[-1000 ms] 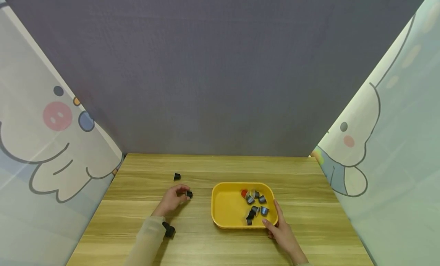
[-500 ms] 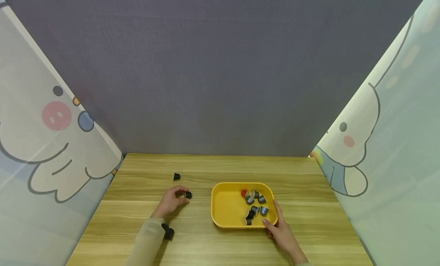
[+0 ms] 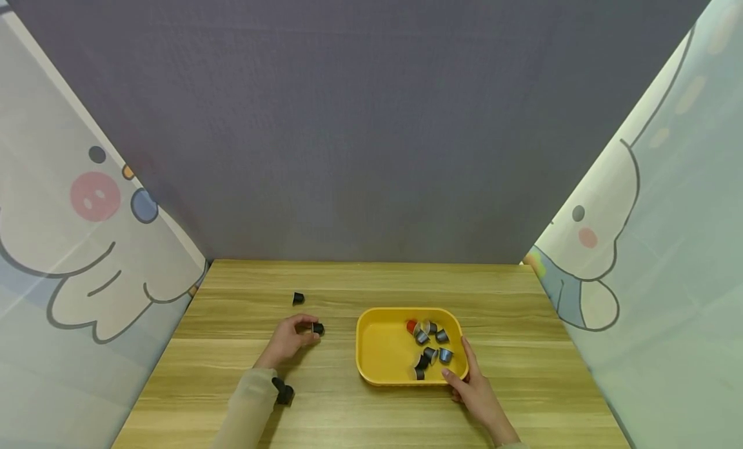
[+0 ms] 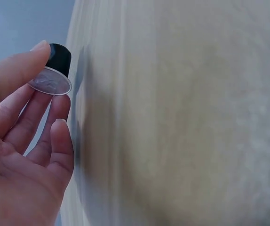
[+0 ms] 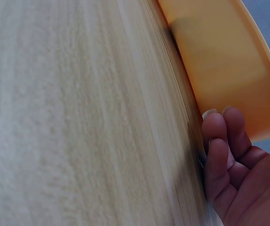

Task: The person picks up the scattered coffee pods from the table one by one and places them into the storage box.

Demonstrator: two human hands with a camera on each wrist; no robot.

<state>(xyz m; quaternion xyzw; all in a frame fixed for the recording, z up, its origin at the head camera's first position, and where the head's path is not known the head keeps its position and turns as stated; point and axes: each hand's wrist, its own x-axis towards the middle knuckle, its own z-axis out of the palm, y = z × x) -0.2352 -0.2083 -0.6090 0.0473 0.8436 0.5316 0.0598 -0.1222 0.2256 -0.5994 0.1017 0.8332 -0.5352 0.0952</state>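
Observation:
Between the thumb and fingers of my left hand (image 3: 286, 340) is a black coffee capsule (image 3: 318, 329), pinched just left of the yellow tray (image 3: 380, 352). In the left wrist view the silvery foil lid of this capsule (image 4: 59, 59) faces the palm. My right hand (image 3: 478, 396) grips the tray's front right corner, thumb over the rim and fingers curled against the outside. The right wrist view has these fingers (image 5: 215, 127) low against the tray wall (image 5: 224, 61). Several coffee capsules (image 3: 429, 353), blue-grey and black, lie in the tray's right half, with one red capsule (image 3: 411, 326).
Another black capsule (image 3: 298, 298) lies on the wooden table (image 3: 325, 410), behind my left hand. A dark grey panel (image 3: 371, 133) rises at the table's back edge. Cartoon-printed sheets (image 3: 667, 275) hang on both sides. A black device (image 3: 284, 392) sits at my left wrist.
Hardly anything differs. The whole view shifts very slightly, while both hands, the capsule and the tray keep their places.

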